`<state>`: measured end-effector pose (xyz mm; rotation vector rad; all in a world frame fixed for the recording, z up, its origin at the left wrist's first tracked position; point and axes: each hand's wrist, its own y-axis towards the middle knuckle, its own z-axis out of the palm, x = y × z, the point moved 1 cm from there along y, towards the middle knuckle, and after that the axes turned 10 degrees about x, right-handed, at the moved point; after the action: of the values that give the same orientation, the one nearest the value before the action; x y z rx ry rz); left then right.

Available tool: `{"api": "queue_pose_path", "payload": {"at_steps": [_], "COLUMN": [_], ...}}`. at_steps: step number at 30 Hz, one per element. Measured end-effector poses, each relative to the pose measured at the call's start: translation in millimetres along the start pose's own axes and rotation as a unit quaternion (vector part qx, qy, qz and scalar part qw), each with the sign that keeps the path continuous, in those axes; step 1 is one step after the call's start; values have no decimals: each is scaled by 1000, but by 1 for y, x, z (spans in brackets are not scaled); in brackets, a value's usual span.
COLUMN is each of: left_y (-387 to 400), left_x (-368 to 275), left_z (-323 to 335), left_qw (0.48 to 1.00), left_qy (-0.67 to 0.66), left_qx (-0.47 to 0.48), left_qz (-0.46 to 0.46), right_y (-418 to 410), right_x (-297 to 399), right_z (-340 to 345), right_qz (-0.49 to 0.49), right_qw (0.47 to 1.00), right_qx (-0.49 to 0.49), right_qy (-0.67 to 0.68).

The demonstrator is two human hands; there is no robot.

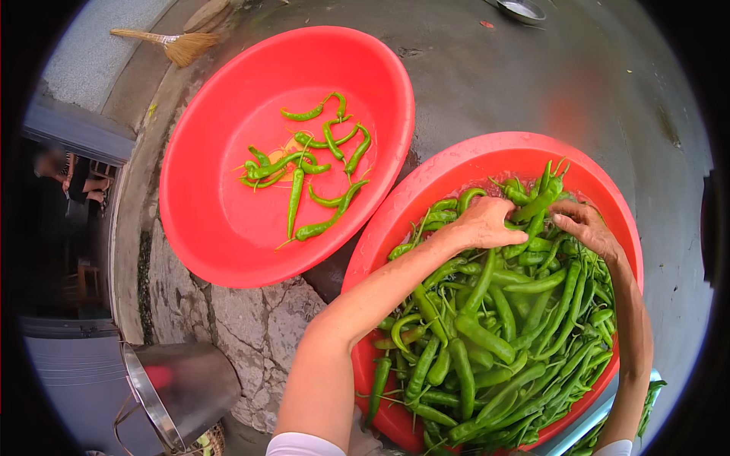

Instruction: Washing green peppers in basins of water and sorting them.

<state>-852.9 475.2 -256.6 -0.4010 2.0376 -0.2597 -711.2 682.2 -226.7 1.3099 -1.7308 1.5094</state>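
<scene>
A large red plastic basin [607, 188] holds water and a heap of long green peppers [485, 333]. My left hand [487, 222] reaches into its far side, thumb and fingers around a few green peppers [539, 202] that stick up above the heap. Close by on the right, my right hand [587, 225] curves in among the same peppers. Its fingertips are partly hidden, so its grip is unclear. To the left stands a second red plastic basin [197, 188], with several green peppers [296, 194] scattered over its printed bottom.
A straw hand broom [191, 48] lies at the upper left. A metal bucket [188, 387] is at the lower left, on cracked stone paving [256, 342]. A light-blue container [590, 433] with greens sits at the lower right. A person [74, 176] sits beyond the doorway.
</scene>
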Motion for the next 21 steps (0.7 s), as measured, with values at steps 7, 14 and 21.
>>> {"api": "queue_pose_path", "payload": {"at_steps": [7, 14, 21], "left_y": [0, 58, 3], "left_x": [21, 29, 4], "left_z": [-7, 13, -37], "left_qw": [996, 996, 996], "left_qy": [67, -81, -78], "left_qx": [-50, 16, -23], "left_qz": [10, -15, -28], "right_y": [-27, 30, -13], "right_x": [-58, -44, -41], "right_z": [-53, 0, -29], "right_qz": [70, 44, 26], "right_qw": [977, 990, 991], "right_qx": [-163, -91, -100], "right_qy": [-119, 102, 87]}}
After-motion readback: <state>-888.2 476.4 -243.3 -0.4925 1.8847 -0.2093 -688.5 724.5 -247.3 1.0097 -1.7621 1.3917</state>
